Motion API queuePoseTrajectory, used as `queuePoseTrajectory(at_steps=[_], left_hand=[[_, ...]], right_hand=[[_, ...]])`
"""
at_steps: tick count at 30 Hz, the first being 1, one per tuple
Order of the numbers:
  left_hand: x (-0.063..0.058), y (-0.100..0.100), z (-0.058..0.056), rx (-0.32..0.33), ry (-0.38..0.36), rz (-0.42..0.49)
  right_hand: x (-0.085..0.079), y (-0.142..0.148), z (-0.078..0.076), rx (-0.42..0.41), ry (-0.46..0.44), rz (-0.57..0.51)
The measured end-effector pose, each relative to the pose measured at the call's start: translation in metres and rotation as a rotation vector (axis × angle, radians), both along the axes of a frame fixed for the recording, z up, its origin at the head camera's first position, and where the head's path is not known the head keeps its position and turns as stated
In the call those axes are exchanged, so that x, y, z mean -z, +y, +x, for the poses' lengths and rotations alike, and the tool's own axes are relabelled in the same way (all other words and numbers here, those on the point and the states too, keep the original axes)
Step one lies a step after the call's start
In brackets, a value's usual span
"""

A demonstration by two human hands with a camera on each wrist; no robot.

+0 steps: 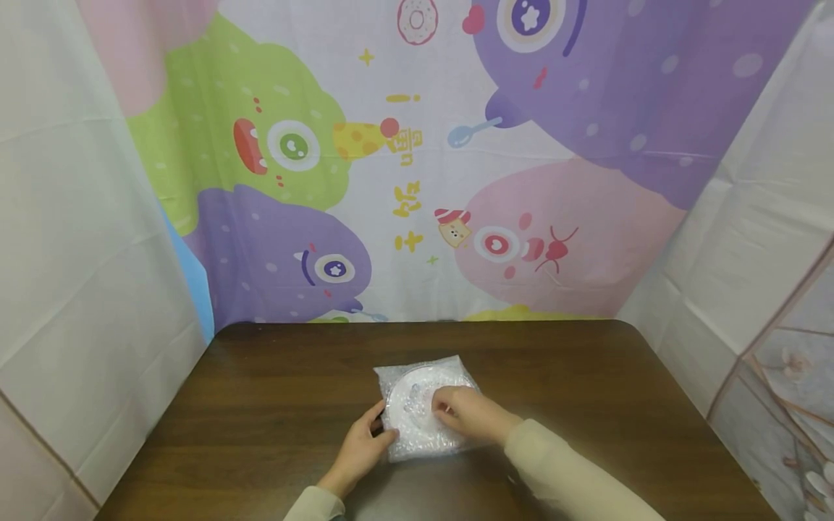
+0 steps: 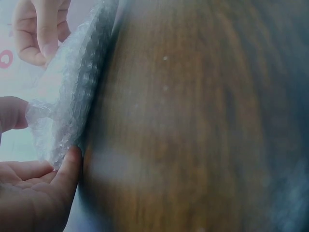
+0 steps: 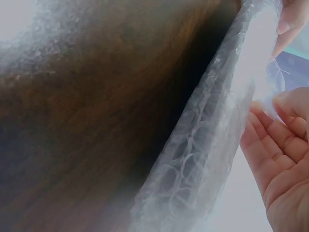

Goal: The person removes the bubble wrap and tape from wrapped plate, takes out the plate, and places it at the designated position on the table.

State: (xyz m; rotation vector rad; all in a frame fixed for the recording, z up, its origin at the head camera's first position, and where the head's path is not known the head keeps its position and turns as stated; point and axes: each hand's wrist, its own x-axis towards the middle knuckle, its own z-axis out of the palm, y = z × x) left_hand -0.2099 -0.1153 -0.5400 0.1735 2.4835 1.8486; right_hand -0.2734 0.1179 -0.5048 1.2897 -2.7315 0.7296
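Observation:
A square bubble-wrap package (image 1: 433,445) lies near the front middle of the table. Inside it shows a round white thing (image 1: 407,416), plate-like in outline, blurred by the wrap. My left hand (image 1: 360,447) grips the package's left edge, thumb on top and fingers along the side; in the left wrist view the bubble wrap (image 2: 79,82) stands up in a thick edge beside its fingertips. Over the package's right half, my right hand (image 1: 465,411) has its fingers curled. In the right wrist view its thumb and fingers pinch a thin clear piece of film (image 3: 268,99) at the wrap's surface.
The dark wooden table (image 1: 280,391) has rounded far corners. Behind it hangs a cloth (image 1: 417,289) printed with cartoon monsters. Pale cloth sheets (image 1: 98,239) close in the left and right sides.

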Motion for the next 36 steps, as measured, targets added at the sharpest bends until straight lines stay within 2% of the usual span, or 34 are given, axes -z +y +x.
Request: queuePoseTrajectory(at_steps=[5,16,25,36], left_hand=[[0.001,0.0,0.0,0.0,0.003,0.001],[0.001,0.0,0.001,-0.01,0.001,0.001],[0.001,0.0,0.001,-0.013,0.005,0.003],[0.0,0.0,0.001,-0.009,0.002,0.007]], right_hand=[[0.001,-0.001,-0.003,0.033,-0.02,-0.018],[-0.004,-0.001,-0.006,0.085,-0.152,-0.046],[-0.001,0.002,-0.01,0.106,-0.203,-0.131],[-0.002,0.001,-0.012,0.142,-0.325,-0.243]])
